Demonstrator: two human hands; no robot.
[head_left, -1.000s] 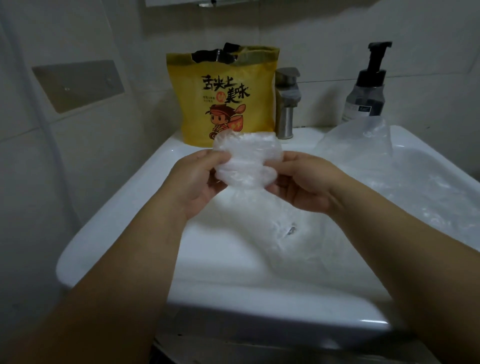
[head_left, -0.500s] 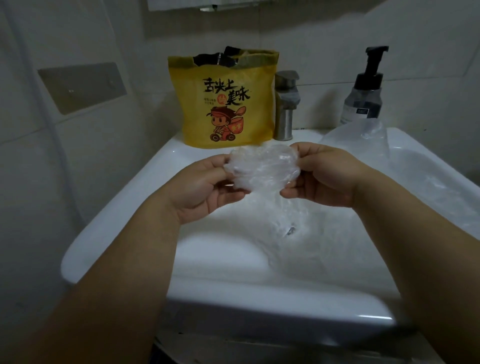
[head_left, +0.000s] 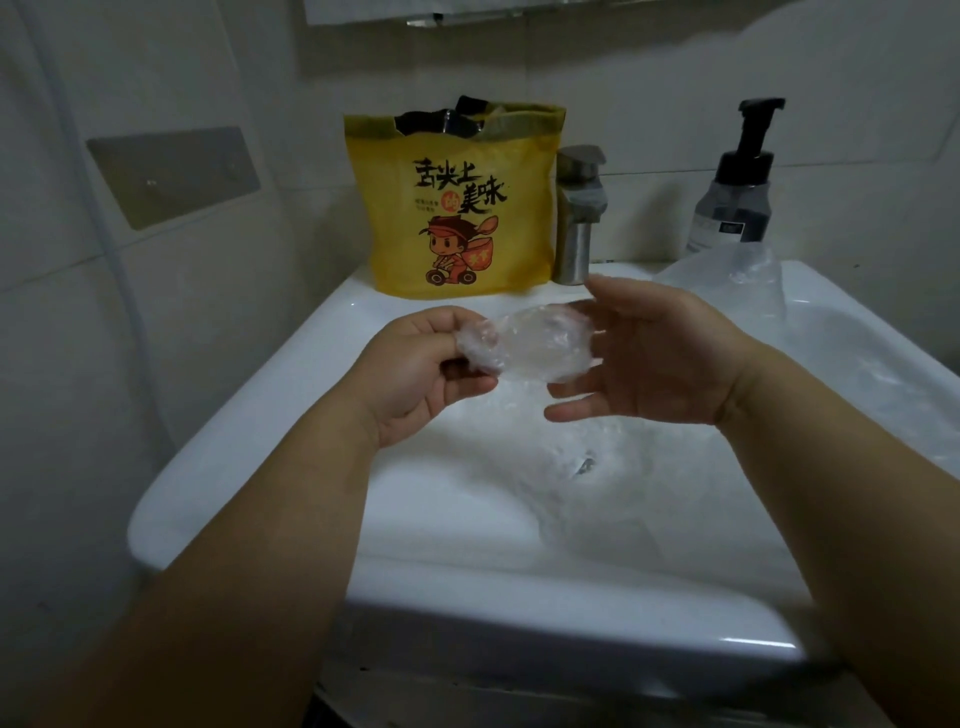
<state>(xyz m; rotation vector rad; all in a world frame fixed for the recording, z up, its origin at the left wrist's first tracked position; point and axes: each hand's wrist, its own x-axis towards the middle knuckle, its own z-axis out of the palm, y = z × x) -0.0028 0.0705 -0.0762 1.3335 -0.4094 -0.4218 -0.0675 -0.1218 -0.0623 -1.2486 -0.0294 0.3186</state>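
Note:
A small crumpled piece of clear plastic film (head_left: 524, 345) hangs in the air above the white sink (head_left: 239, 447). My left hand (head_left: 421, 374) pinches its left end between thumb and curled fingers. My right hand (head_left: 644, 358) is beside the film's right end with straight, spread fingers, and the film lies against its fingertips. A larger sheet of clear plastic (head_left: 810, 343) is draped over the right side of the basin and its rim.
A yellow printed bag (head_left: 457, 208) with dark packets inside stands on the sink's back ledge. A steel tap (head_left: 579, 213) is right of it, and a pump bottle (head_left: 735, 182) stands further right. Tiled walls close in at left and behind.
My right hand has let go of the film and opened its fingers. The film is stretched flatter and lower, now held by my left hand alone.

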